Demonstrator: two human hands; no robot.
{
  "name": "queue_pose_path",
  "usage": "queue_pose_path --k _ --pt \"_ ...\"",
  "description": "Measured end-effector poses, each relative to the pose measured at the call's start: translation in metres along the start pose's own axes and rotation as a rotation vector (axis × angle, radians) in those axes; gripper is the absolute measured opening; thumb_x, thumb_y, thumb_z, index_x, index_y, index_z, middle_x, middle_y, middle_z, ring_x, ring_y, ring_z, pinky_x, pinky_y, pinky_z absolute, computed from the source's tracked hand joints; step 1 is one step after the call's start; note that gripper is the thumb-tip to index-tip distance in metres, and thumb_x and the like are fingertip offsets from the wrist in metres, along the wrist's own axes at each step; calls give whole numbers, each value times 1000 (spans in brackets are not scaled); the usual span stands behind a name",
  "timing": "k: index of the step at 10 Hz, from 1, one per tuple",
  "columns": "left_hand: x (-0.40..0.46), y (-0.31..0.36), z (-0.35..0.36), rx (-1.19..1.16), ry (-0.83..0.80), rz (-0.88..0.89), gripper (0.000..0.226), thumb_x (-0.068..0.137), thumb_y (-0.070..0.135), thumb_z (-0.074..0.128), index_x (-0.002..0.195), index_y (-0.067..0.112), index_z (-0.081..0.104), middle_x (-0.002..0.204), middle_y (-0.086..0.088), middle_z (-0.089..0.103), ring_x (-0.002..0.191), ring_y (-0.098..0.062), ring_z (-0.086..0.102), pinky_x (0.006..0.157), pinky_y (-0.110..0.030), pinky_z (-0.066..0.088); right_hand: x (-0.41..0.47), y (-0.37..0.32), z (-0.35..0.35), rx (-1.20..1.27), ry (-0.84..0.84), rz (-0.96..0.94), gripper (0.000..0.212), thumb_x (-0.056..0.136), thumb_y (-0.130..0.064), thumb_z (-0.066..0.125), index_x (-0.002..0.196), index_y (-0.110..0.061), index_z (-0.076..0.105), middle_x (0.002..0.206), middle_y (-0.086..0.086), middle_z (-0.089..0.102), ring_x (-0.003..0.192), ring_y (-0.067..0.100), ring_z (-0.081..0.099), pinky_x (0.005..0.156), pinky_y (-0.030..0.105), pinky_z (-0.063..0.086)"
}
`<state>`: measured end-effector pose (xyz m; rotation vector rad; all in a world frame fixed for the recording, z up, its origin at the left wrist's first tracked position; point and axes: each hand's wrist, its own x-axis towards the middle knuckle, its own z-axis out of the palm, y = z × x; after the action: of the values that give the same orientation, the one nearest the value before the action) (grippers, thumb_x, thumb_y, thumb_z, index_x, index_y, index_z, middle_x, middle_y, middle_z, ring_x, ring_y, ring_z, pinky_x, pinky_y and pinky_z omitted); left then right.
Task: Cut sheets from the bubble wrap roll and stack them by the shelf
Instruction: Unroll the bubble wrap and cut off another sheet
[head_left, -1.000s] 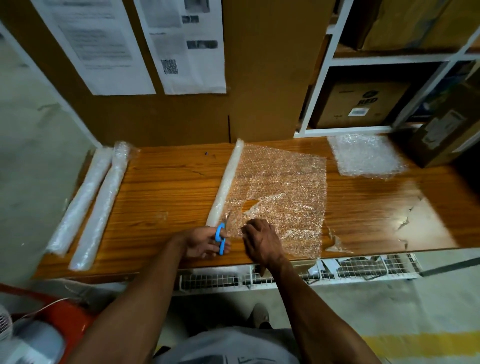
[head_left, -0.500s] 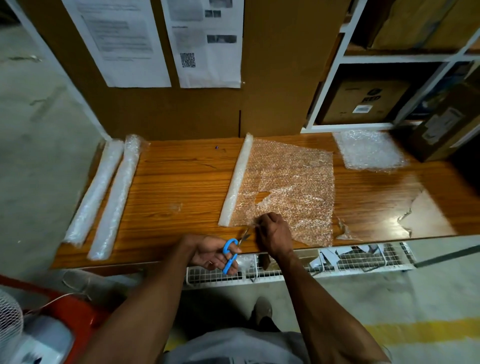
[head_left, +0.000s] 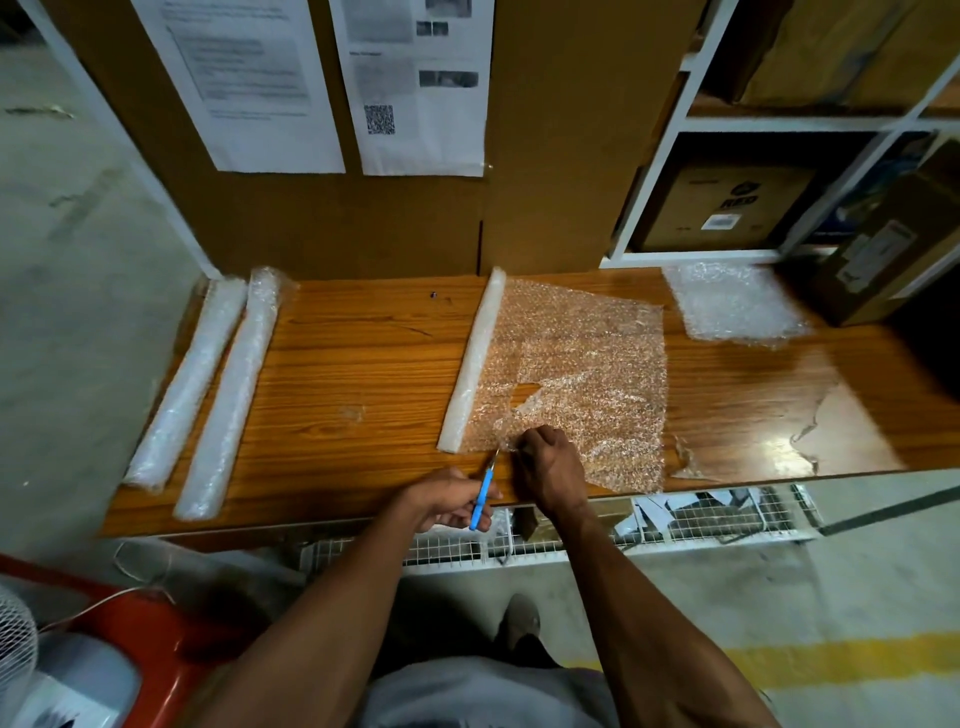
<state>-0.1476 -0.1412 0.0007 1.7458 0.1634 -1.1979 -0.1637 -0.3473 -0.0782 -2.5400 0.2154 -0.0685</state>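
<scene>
A bubble wrap roll (head_left: 474, 358) lies on the wooden table (head_left: 363, 374), with a sheet (head_left: 587, 374) unrolled to its right. The sheet has a torn hole near its middle. My left hand (head_left: 447, 501) grips blue-handled scissors (head_left: 483, 491) at the table's front edge, blades pointing at the sheet's near corner. My right hand (head_left: 545, 467) pinches that near edge of the sheet beside the roll. Cut bubble wrap sheets (head_left: 732, 306) lie stacked at the back right by the white shelf (head_left: 691, 254).
Two more wrapped rolls (head_left: 208, 384) lie at the table's left end. Cardboard boxes (head_left: 727, 208) fill the shelf, and one box (head_left: 878, 249) stands on the table's far right. A wire basket (head_left: 675, 519) hangs under the front edge. A red object (head_left: 130, 654) sits low left.
My left hand has pulled the scissors back from the roll toward the table's front edge and turned the blades toward the sheet corner. My right hand stays on the sheet's near edge.
</scene>
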Motion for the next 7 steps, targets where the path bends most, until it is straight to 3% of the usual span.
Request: queue_pose_path --k 1,2,4,7 --pt "4 -1 3 2 33 19 25 95 26 69 109 6 74 93 -14 79 77 -18 75 56 -20 49 -3 -9 -10 -53 26 -55 18 95 -14 68 112 -17 72 113 5 64 100 20 57 76 18 38" --pt "7 -1 5 14 44 36 25 96 23 69 109 1 72 89 -14 78 73 -16 73 53 -19 48 -8 -21 -22 -116 35 -112 23 84 -10 78 106 -12 70 103 10 67 88 32 62 66 29 42" --pt "9 -1 7 18 69 92 27 96 16 71 110 -8 69 88 -15 76 69 -12 71 50 -15 44 -6 -18 -21 -108 49 -140 18 92 -17 70 110 -12 69 108 11 66 90 30 60 69 28 38" --pt "6 13 7 -1 -26 3 23 97 19 70 110 1 73 95 -13 77 80 -14 73 62 -19 53 -3 -11 -25 -71 54 -181 14 89 -13 73 100 -12 65 96 10 64 85 31 57 65 30 38"
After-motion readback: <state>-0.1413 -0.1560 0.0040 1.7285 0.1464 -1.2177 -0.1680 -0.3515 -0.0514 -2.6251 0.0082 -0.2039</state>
